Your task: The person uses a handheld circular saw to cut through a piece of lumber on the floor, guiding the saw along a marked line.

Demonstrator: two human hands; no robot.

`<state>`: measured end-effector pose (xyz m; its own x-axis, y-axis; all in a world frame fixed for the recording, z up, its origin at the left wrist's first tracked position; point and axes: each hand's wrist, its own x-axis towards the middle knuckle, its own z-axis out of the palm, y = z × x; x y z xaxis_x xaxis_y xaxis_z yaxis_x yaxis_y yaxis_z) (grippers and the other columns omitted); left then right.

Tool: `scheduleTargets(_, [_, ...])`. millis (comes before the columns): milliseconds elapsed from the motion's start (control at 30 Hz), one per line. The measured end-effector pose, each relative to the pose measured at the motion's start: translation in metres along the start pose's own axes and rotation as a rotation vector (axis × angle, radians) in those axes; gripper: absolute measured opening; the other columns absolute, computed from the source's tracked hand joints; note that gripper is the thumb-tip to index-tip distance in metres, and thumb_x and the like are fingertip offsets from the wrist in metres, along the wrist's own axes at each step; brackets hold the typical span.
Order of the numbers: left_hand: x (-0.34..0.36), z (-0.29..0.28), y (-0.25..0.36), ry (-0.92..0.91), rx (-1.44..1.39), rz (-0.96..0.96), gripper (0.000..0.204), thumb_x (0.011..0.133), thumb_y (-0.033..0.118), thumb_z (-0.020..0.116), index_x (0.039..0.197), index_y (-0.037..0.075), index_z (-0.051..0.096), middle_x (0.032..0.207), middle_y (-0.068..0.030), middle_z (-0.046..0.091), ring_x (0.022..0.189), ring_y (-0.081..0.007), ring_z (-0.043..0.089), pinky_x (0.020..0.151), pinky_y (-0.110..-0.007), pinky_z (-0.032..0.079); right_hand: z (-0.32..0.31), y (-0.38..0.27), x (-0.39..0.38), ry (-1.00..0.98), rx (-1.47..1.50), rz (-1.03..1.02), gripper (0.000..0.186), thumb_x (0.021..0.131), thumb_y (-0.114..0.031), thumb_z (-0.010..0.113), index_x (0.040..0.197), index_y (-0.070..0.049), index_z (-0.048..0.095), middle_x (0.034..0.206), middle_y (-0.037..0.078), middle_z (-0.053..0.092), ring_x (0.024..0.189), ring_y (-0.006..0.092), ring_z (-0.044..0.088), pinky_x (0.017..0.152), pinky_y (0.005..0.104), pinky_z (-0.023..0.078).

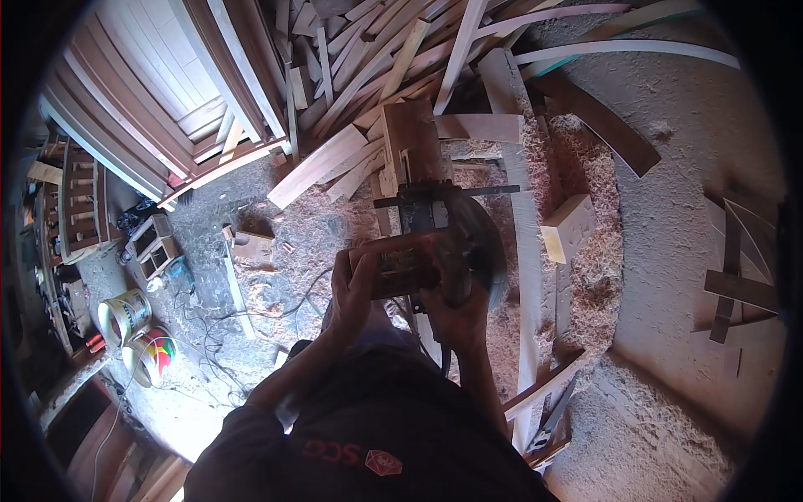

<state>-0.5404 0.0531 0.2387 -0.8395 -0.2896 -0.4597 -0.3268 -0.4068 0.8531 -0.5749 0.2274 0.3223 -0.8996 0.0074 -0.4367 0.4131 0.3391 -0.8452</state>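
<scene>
A heap of wooden slats [376, 58] and pale sawdust [585, 243] cover the floor, edges bent by the lens. Over a long board [525, 276], the left hand [353, 289] and right hand [460, 311] each wrap closed around a dark circular saw [435, 243]; its body is blurred, the blade guard half hidden behind fingers

Both hands close around a dark metal power tool with a round guard [435, 251]: the left hand [351, 289] grips its near end, the right hand [456, 305] its underside. Beyond it lie a heap of pale wooden offcuts [376, 58], a long pale wooden plank [523, 251] and wood shavings [585, 167] on the floor.
</scene>
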Motion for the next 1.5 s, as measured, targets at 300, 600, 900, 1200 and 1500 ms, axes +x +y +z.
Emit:
scheduleTargets(300, [-0.001,0.003,0.006,-0.017,-0.025,0.024,0.02,0.107,0.026,0.055,0.111,0.007,0.058,0.087,0.0052,0.052,0.075,-0.0021,0.043,0.067,-0.022,0.039,0.003,-0.002,-0.002,0.035,-0.042,-0.02,0.035,0.077,-0.016,0.083,0.104,0.0,0.068,0.078,0.004,0.067,0.072,0.0119,0.063,0.067,0.0328,0.054])
scheduleTargets(600, [0.001,-0.023,-0.007,-0.133,-0.012,-0.011,0.034,0.108,0.034,0.05,0.12,0.002,0.055,0.103,-0.0035,0.061,0.089,-0.0084,0.056,0.078,-0.026,0.048,0.012,0.013,-0.013,0.092,-0.086,-0.129,0.026,0.077,-0.007,0.082,0.093,-0.001,0.063,0.077,0.003,0.065,0.072,0.0102,0.064,0.065,0.0298,0.054])
scheduleTargets(900, [0.047,-0.052,-0.102,-0.326,-0.198,-0.054,0.047,0.109,0.042,0.044,0.134,0.004,0.056,0.12,-0.0101,0.065,0.111,-0.0158,0.063,0.094,-0.032,0.052,-0.007,0.018,-0.034,0.091,0.053,-0.143,0.032,0.078,-0.006,0.081,0.105,0.001,0.066,0.079,0.006,0.066,0.07,0.012,0.063,0.061,0.0303,0.052])
scheduleTargets(1200, [0.118,0.018,-0.141,-0.327,0.221,0.127,0.057,0.104,0.047,0.055,0.145,0.007,0.05,0.131,-0.0144,0.063,0.119,-0.0234,0.061,0.1,-0.039,0.048,-0.043,0.035,-0.068,0.155,0.02,-0.263,0.037,0.075,-0.006,0.081,0.108,0.002,0.068,0.088,0.011,0.071,0.077,0.0144,0.067,0.066,0.0321,0.054])
scheduleTargets(1500, [0.115,0.061,-0.116,-0.335,0.544,0.152,0.084,0.096,0.054,0.065,0.152,-0.002,0.036,0.144,-0.0295,0.053,0.137,-0.0359,0.052,0.112,-0.043,0.041,-0.105,0.016,-0.147,0.37,-0.057,-0.319,0.05,0.079,-0.003,0.071,0.128,0.004,0.065,0.077,0.002,0.061,0.06,0.0091,0.054,0.054,0.026,0.042])
